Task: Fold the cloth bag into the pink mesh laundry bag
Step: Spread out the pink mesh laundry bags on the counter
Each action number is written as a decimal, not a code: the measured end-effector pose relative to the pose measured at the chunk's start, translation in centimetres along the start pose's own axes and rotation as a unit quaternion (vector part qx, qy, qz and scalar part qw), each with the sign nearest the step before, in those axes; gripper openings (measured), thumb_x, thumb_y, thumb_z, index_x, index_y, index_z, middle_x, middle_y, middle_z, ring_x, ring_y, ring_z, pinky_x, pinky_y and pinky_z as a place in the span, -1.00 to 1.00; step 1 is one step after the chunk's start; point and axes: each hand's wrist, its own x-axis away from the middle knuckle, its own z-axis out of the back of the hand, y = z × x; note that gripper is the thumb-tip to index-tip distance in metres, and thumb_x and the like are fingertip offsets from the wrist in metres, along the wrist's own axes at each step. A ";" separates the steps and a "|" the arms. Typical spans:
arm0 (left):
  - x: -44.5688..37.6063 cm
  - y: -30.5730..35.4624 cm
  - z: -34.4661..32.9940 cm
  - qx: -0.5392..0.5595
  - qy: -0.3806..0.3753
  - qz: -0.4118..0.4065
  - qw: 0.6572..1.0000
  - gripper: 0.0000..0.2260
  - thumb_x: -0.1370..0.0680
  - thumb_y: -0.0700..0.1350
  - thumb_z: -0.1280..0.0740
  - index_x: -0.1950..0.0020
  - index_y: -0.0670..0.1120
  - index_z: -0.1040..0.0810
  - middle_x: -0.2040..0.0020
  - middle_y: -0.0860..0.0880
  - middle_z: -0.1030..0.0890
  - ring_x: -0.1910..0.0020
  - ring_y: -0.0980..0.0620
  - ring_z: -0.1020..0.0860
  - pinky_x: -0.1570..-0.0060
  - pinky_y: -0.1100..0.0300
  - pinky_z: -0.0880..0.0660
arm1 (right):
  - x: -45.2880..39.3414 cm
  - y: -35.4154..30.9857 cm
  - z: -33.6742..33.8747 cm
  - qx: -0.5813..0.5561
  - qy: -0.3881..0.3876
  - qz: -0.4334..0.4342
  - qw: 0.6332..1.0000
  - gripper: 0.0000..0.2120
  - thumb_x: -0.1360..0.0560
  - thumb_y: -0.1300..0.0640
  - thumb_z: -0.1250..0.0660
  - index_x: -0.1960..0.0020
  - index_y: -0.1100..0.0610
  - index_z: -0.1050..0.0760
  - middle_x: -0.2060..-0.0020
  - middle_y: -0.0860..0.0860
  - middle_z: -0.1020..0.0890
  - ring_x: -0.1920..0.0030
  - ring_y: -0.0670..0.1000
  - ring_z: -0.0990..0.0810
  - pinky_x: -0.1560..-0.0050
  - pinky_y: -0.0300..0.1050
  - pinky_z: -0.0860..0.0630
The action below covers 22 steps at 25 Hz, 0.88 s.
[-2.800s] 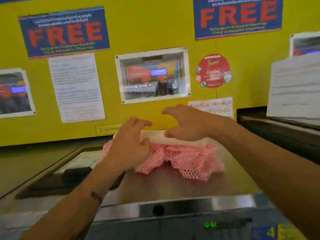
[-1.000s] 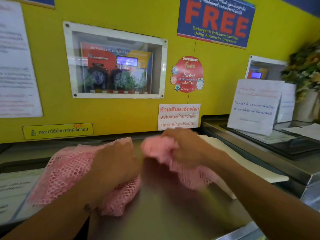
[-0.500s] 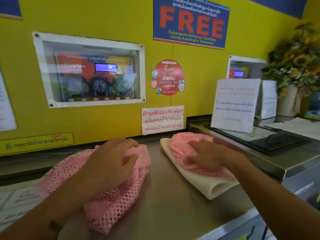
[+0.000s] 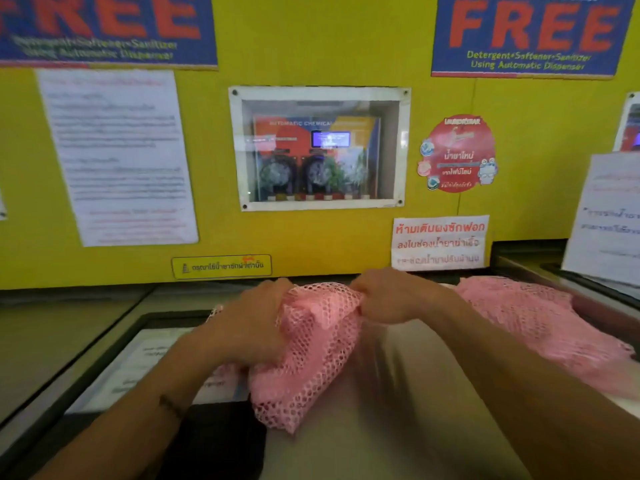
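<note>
A pink mesh laundry bag (image 4: 311, 358) lies bunched on the steel machine top (image 4: 398, 427). My left hand (image 4: 252, 327) grips its left side, fingers closed in the mesh. My right hand (image 4: 388, 299) pinches its upper right edge. A second heap of pink mesh (image 4: 530, 320) lies to the right, behind my right forearm. The cream cloth bag that lay under that heap is hidden from view now.
A yellow wall (image 4: 311, 237) with posters and a windowed dispenser box (image 4: 318, 147) rises right behind the machine top. A dark panel with a paper label (image 4: 152, 362) sits at the left. A standing paper notice (image 4: 606, 220) is at the right.
My right hand left the mesh heap on the cloth bag and came left to grip the bunched mesh bag beside my left hand. The view swung back left.
</note>
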 end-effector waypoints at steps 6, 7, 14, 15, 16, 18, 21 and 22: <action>0.2 -4.9 1.1 -0.103 0.196 0.087 0.971 -0.34 -0.33 -0.17 -0.32 -0.40 0.20 -0.30 -0.39 0.01 -0.33 -0.38 -0.08 -0.29 -0.28 -0.12 -0.20 | -2.9 1.9 -2.3 -0.142 0.211 -0.068 0.965 -0.83 -0.43 0.23 -0.19 0.23 0.00 -0.47 0.20 0.04 -0.60 0.14 0.11 -0.57 0.13 0.00 -0.51; 0.1 -5.2 1.4 -0.120 0.228 0.098 0.961 -0.38 -0.33 -0.17 -0.32 -0.37 0.19 -0.36 -0.35 -0.01 -0.37 -0.34 -0.10 -0.33 -0.26 -0.11 -0.23 | -2.6 2.3 -2.0 -0.131 0.183 -0.065 0.972 -0.84 -0.44 0.23 -0.20 0.22 0.02 -0.48 0.21 0.02 -0.59 0.15 0.10 -0.56 0.17 -0.03 -0.48; 1.1 -2.2 1.5 -0.023 0.279 0.094 0.956 -0.71 -0.45 -0.07 -0.26 -0.14 0.16 -0.55 -0.12 -0.02 -0.51 -0.10 -0.06 -0.48 -0.22 -0.13 -0.37 | 1.7 5.6 0.1 -0.115 0.162 -0.111 0.974 -0.60 -0.43 0.29 -0.28 -0.22 -0.02 -0.52 -0.20 0.05 -0.57 -0.16 0.07 -0.52 -0.07 -0.08 -0.42; 1.1 -1.2 0.6 0.027 0.220 0.080 0.972 -0.73 -0.48 0.05 -0.21 -0.16 0.19 -0.52 -0.17 -0.03 -0.53 -0.11 -0.04 -0.49 -0.25 -0.15 -0.38 | 1.8 4.7 0.0 -0.195 0.182 -0.064 0.962 -0.55 -0.46 0.30 -0.28 -0.29 -0.04 -0.48 -0.24 0.03 -0.55 -0.20 0.04 -0.51 -0.07 -0.10 -0.41; 0.9 -0.6 -0.5 0.048 0.139 0.087 0.985 -0.66 -0.48 0.19 -0.16 -0.24 0.22 -0.45 -0.30 -0.07 -0.48 -0.22 -0.06 -0.46 -0.31 -0.19 -0.33 | 1.9 3.3 -0.4 -0.255 0.159 -0.021 0.954 -0.52 -0.48 0.27 -0.30 -0.35 -0.06 -0.42 -0.27 0.00 -0.53 -0.23 0.01 -0.50 -0.07 -0.13 -0.43; 0.6 -0.2 -2.8 -0.054 -0.007 0.129 0.990 -0.34 -0.42 0.40 -0.13 -0.48 0.25 -0.10 -0.56 -0.08 -0.13 -0.50 -0.18 -0.16 -0.42 -0.28 -0.12 | 1.3 0.7 -2.4 -0.194 0.071 0.027 0.978 -0.43 -0.48 0.12 -0.37 -0.44 -0.10 -0.32 -0.30 -0.05 -0.49 -0.24 -0.01 -0.50 -0.09 -0.15 -0.47; 0.2 -1.6 -3.5 -0.143 0.011 0.132 0.981 -0.17 -0.45 0.22 -0.32 -0.51 0.26 0.19 -0.57 -0.08 0.09 -0.53 -0.23 0.02 -0.40 -0.29 -0.08 | -0.3 0.2 -4.0 -0.065 0.111 0.011 0.992 -0.51 -0.38 0.21 -0.34 -0.28 -0.08 -0.48 -0.22 0.00 -0.60 -0.17 0.07 -0.57 -0.15 0.02 -0.53; -0.1 -2.6 -3.0 -0.131 0.050 0.118 0.983 -0.16 -0.44 0.07 -0.39 -0.51 0.24 0.14 -0.54 -0.11 -0.02 -0.50 -0.23 -0.12 -0.37 -0.24 -0.20 | -0.5 1.0 -3.3 -0.091 0.174 -0.012 0.980 -0.56 -0.36 0.27 -0.30 -0.18 -0.07 -0.55 -0.13 0.01 -0.64 -0.10 0.08 -0.59 -0.11 0.05 -0.55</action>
